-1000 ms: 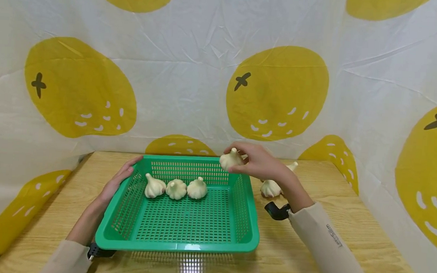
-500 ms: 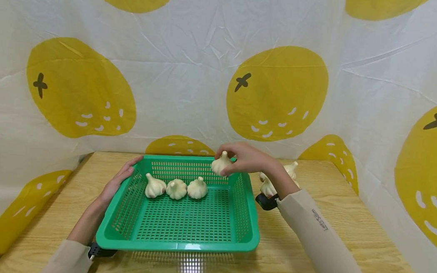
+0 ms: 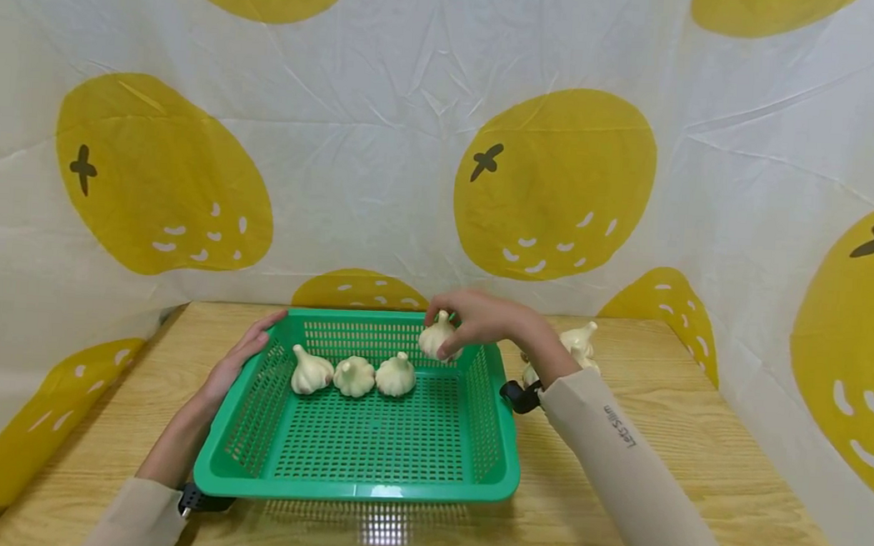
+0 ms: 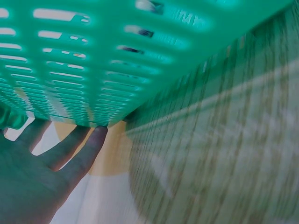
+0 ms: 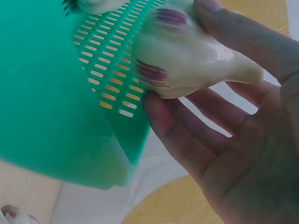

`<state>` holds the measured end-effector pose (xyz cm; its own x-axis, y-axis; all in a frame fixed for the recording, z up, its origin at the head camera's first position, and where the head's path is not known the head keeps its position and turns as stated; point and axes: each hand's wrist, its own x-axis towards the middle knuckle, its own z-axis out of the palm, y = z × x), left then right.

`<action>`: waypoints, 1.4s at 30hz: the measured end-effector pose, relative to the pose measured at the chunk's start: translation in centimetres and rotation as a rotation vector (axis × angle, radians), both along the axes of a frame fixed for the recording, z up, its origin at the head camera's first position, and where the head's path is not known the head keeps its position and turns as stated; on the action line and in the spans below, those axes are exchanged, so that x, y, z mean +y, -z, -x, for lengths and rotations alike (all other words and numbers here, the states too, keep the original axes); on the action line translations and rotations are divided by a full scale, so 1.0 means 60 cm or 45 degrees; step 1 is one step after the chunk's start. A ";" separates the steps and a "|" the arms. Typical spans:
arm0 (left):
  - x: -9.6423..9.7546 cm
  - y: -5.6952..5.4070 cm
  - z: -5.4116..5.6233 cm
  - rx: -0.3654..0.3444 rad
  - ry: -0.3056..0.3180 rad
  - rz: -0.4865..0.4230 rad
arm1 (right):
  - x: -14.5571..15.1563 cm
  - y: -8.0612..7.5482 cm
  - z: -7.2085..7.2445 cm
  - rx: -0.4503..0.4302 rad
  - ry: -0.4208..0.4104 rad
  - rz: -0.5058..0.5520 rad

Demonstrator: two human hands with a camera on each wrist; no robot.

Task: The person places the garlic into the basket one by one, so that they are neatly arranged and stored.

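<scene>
My right hand [image 3: 475, 317] grips a garlic bulb [image 3: 436, 337] between thumb and fingers, over the back right corner of the green plastic basket [image 3: 356, 492]. In the right wrist view the held garlic bulb [image 5: 173, 51] shows purple streaks, its stem toward the palm. My left hand [image 3: 240, 361] rests against the basket's left side, fingers straight along the rim; in the left wrist view its fingertips [image 4: 96, 135] touch the slotted wall. Inside the basket a row of three bulbs stands toward the back: a left one [image 3: 312, 371], a middle one [image 3: 354, 376] and a right one [image 3: 396, 375].
More garlic bulbs [image 3: 579, 342] lie on the wooden table [image 3: 661, 420] right of the basket, partly hidden behind the right forearm. A pale curtain [image 3: 383, 178] with yellow fruit prints hangs close behind the table.
My right hand has carried the garlic bulb left and down, from the basket's back right rim to inside that corner. The left hand and the basket have stayed put.
</scene>
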<state>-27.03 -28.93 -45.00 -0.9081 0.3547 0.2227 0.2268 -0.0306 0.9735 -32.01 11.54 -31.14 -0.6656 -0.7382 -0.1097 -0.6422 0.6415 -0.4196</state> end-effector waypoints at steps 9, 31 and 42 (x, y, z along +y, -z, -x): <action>0.002 0.000 0.000 -0.001 0.015 -0.018 | -0.011 -0.002 0.001 -0.057 0.026 -0.069; 0.003 0.001 0.003 0.012 0.017 -0.019 | -0.023 0.009 0.015 -0.316 0.044 -0.126; 0.003 0.002 0.000 0.005 0.019 -0.023 | -0.026 0.004 0.019 -0.157 0.043 -0.034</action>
<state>-27.04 -28.72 -45.10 -0.9020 0.3638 0.2325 0.2299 -0.0512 0.9719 -33.12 9.95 -31.36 -0.6703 -0.7112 -0.2117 -0.5646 0.6739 -0.4765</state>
